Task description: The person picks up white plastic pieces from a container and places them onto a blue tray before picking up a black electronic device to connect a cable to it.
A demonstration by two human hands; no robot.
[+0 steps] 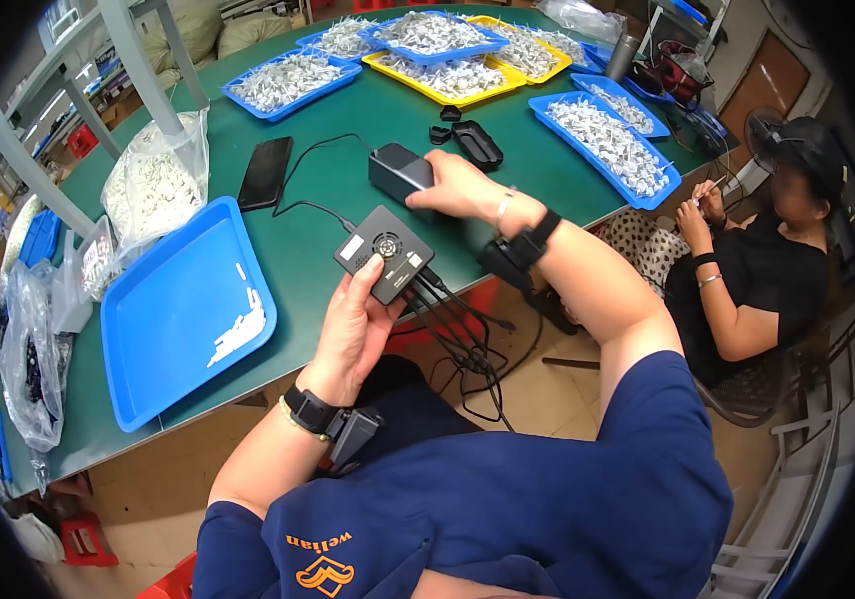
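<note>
My left hand (356,317) grips a flat black electronic box (386,256) with a round vent, held just over the table's near edge. Several black cables (457,344) hang from its lower right side, and one more lead runs from its upper left. My right hand (459,186) is closed round the right end of a dark grey power bank (398,172), which is at or just above the green tabletop. The thin cable loops between the box and the power bank. Beyond my right hand lies an open black case (477,146). A black smartphone (266,173) rests to the left.
A blue tray (138,374) holding a few white pieces stands at the left, beside a clear bag of white parts (153,190). Blue and yellow trays (447,98) of small white parts fill the far side. At the right sits a person (762,270) handling something small.
</note>
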